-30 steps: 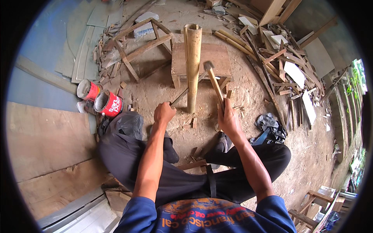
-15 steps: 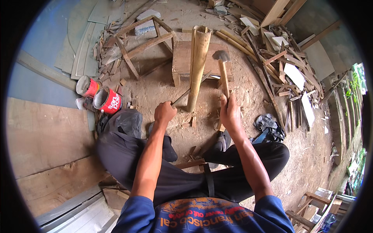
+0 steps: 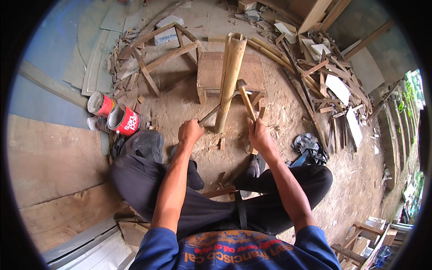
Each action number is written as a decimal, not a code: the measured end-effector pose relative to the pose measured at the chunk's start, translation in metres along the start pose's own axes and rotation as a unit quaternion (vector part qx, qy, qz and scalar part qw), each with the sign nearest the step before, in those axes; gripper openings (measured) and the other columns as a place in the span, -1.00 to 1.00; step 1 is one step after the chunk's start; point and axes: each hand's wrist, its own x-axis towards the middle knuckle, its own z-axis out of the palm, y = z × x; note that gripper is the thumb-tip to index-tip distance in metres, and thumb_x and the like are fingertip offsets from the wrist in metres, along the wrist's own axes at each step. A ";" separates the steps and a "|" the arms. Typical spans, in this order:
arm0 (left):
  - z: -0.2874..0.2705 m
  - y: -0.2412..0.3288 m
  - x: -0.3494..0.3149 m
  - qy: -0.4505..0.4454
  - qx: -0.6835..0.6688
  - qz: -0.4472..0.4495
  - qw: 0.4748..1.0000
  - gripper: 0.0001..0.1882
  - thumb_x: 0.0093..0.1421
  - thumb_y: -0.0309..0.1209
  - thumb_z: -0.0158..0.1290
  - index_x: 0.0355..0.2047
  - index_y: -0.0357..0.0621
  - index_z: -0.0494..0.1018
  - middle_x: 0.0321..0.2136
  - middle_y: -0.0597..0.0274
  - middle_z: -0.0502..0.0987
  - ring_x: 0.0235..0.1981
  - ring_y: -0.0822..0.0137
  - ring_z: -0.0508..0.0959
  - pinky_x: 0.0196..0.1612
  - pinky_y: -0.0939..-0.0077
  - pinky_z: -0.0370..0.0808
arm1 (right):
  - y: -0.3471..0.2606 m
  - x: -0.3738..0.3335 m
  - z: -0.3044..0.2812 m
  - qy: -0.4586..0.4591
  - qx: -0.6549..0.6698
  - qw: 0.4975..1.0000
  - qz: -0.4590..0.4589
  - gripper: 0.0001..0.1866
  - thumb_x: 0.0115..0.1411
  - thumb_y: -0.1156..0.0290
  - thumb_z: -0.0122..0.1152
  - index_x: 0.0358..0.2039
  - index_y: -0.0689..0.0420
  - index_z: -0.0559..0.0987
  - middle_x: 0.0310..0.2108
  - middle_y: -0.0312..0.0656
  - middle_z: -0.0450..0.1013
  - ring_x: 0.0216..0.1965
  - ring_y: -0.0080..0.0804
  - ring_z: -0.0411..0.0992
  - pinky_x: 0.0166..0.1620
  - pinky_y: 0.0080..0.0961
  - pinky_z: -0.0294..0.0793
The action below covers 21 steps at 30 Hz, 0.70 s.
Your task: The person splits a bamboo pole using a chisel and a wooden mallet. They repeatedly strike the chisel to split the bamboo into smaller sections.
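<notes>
dusty floor [image 3: 355,180] — left fingers [image 3: 195,123] closed round thin dark tool [image 3: 209,115], right fingers [image 3: 257,128] round hammer [image 3: 247,102] — bamboo [image 3: 230,81] between.

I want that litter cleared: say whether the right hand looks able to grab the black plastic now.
Probably not as things stand: the right hand is closed around a wooden handle. Otherwise the way looks free, with only littered floor between it and the black plastic.
</notes>
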 end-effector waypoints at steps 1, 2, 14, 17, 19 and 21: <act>-0.002 0.000 0.000 0.002 0.004 -0.006 1.000 -0.72 0.02 -0.34 0.14 -0.27 -0.19 0.62 -0.36 -0.21 0.62 -0.25 -0.15 0.64 -0.15 0.09 0.58 | -0.008 0.003 -0.002 -0.016 0.017 0.999 0.029 -0.59 0.41 0.14 -0.06 -0.27 0.33 0.35 -0.57 0.33 0.45 -0.47 0.35 0.49 -0.46 0.08 0.42; -0.003 0.002 0.000 0.004 0.007 -0.011 1.000 -0.72 0.02 -0.34 0.14 -0.27 -0.20 0.62 -0.36 -0.21 0.62 -0.25 -0.15 0.64 -0.15 0.10 0.58 | -0.015 0.005 -0.006 -0.031 0.033 0.997 0.059 -0.59 0.41 0.14 -0.07 -0.28 0.33 0.35 -0.57 0.33 0.45 -0.46 0.35 0.49 -0.46 0.08 0.42; -0.005 0.004 -0.001 -0.003 0.030 -0.005 1.000 -0.76 0.05 -0.41 0.06 -0.30 -0.21 0.62 -0.35 -0.24 0.61 -0.25 -0.16 0.64 -0.16 0.08 0.58 | -0.015 0.013 -0.006 -0.007 0.051 0.998 0.043 -0.61 0.41 0.16 -0.08 -0.34 0.28 0.37 -0.63 0.23 0.44 -0.58 0.26 0.48 -0.51 0.02 0.44; -0.002 -0.005 -0.007 0.011 0.030 0.013 0.999 -0.76 0.04 -0.38 0.07 -0.31 -0.22 0.62 -0.35 -0.24 0.61 -0.25 -0.16 0.64 -0.16 0.07 0.58 | -0.039 0.013 -0.030 0.015 0.086 0.995 0.049 -0.61 0.43 0.15 -0.10 -0.30 0.28 0.36 -0.69 0.17 0.42 -0.66 0.16 0.46 -0.62 -0.06 0.34; -0.002 -0.006 -0.009 0.023 0.029 0.019 0.999 -0.75 0.03 -0.37 0.09 -0.30 -0.21 0.62 -0.33 -0.22 0.61 -0.24 -0.15 0.64 -0.15 0.09 0.58 | -0.044 0.014 -0.033 0.079 0.077 0.994 -0.002 -0.62 0.42 0.16 -0.09 -0.29 0.29 0.36 -0.70 0.20 0.40 -0.65 0.25 0.43 -0.63 -0.02 0.32; -0.003 -0.005 -0.010 0.017 0.024 0.010 1.000 -0.74 0.04 -0.37 0.10 -0.29 -0.21 0.62 -0.33 -0.21 0.62 -0.24 -0.15 0.64 -0.16 0.09 0.58 | -0.035 0.001 -0.023 0.070 0.110 0.991 -0.019 -0.63 0.42 0.16 -0.08 -0.28 0.29 0.36 -0.68 0.23 0.40 -0.62 0.31 0.43 -0.61 0.00 0.33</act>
